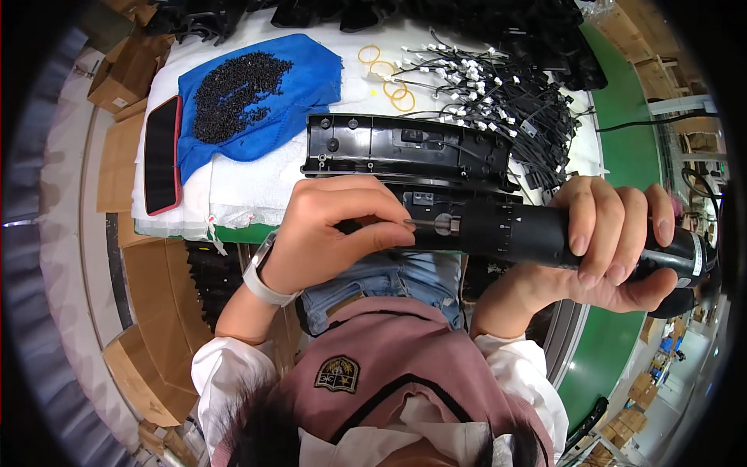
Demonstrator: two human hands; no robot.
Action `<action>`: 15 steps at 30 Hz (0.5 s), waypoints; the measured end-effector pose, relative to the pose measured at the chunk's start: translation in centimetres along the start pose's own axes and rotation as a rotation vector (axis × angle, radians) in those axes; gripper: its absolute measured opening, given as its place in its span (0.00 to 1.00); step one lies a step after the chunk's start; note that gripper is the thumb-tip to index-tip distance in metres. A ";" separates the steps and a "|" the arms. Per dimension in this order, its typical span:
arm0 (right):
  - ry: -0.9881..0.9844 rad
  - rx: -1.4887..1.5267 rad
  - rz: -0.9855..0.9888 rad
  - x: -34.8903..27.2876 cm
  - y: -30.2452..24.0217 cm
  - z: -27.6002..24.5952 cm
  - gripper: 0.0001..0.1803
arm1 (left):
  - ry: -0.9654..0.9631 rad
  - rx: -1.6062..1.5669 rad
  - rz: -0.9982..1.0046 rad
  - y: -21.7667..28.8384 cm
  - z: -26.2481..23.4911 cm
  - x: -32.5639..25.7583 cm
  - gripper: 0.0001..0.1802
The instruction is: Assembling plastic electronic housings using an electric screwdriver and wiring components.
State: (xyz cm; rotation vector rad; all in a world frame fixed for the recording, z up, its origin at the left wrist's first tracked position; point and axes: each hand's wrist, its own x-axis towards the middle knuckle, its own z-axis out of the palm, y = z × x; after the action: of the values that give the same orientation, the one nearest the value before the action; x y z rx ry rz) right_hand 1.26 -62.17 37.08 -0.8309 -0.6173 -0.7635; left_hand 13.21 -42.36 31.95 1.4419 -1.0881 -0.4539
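Note:
A black electric screwdriver [510, 231] lies level across the front of my body, its metal bit pointing left. My right hand [615, 237] is wrapped round its body. At the tip of the bit, the thumb and forefinger of my left hand [350, 218] are pinched together; anything small between them is hidden. Just beyond sits a long black plastic housing [381, 148] with a small switch-like part and a thin cable inside. A second black plastic piece [424, 198] is partly covered by the screwdriver and my left hand.
Many small black screws [233, 93] lie heaped on a blue cloth [311, 74] at the left. Beside it is a red-edged phone [162, 156]. Thin rubber bands [403, 99] and a pile of black cables with white connectors [498, 93] lie farther back. Cardboard boxes [152, 327] stand at the left.

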 end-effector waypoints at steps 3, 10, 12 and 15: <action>-0.001 -0.017 0.034 -0.3 -0.2 0.0 0.20 | 0.009 -0.021 0.021 -0.4 0.2 -0.2 0.05; -0.026 -0.057 0.048 -0.5 0.3 0.2 0.21 | 0.073 -0.114 -0.057 -0.8 0.4 -0.7 0.08; -0.042 -0.066 0.075 -0.4 0.4 0.3 0.22 | 0.077 -0.113 -0.064 -0.8 0.5 -0.8 0.09; -0.052 -0.087 0.091 -0.6 0.7 0.3 0.22 | 0.087 -0.066 -0.081 -0.8 0.5 -0.9 0.09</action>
State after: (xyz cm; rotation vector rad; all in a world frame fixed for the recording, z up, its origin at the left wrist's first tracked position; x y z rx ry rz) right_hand 1.40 -61.46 36.52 -0.9552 -0.5912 -0.6919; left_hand 12.62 -42.00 30.81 1.4376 -0.9402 -0.4758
